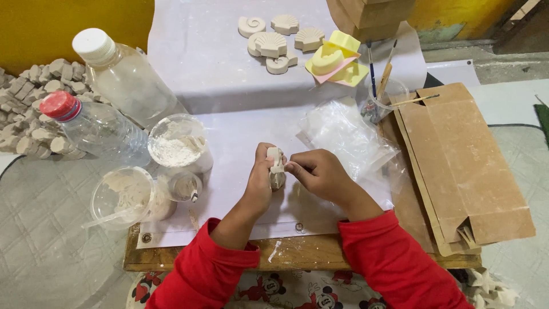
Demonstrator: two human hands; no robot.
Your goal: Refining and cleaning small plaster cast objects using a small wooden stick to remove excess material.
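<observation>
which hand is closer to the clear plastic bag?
Right. The right hand lies beside the bag, just below its lower left edge. The left hand is farther left, across the small white piece both hands hold.

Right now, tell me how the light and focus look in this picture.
Head view: soft, even light, with faint shadows under both hands; mild glare on the bottles and plastic bag; the cast piece in the left hand and right hand is sharp.

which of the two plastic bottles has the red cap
The smaller bottle lying nearer the person, at the left beside the cup of white powder. The bigger bottle behind it has a white cap.
</observation>
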